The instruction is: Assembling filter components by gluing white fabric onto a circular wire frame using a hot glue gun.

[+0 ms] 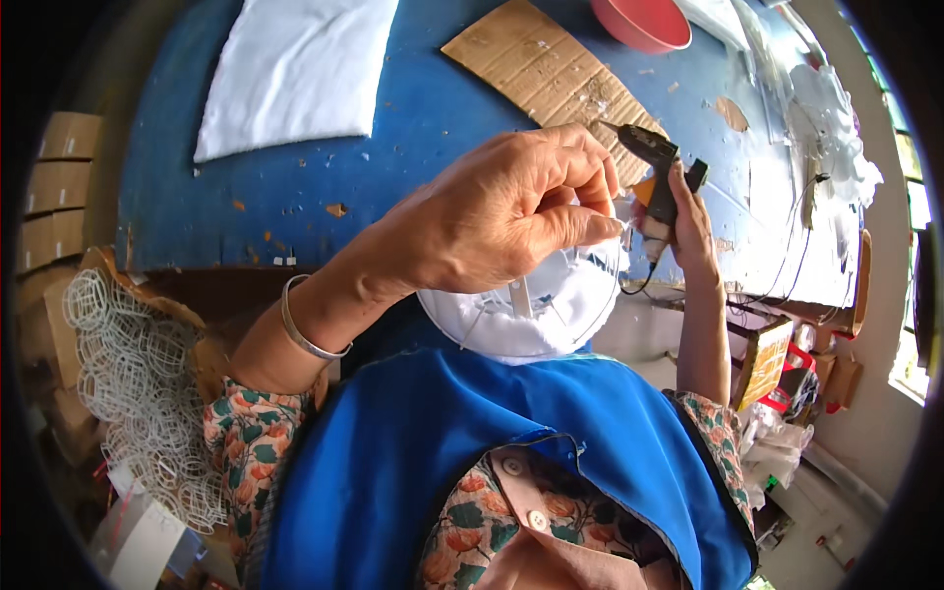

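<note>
Working over a blue-covered table (423,118): red bowl (644,20) at the far edge, contents hidden. Cardboard strip (551,69) and white padding sheet (295,74) spread beyond; white mesh netting (138,383) heaped at left. Left hand (501,206), wrist bent, fingertips pinched on the rim of a white round wired piece (536,310) held near the chest. Right hand (688,221) clenched around a black glue gun (654,162), nozzle pointing away across the cardboard.
</note>
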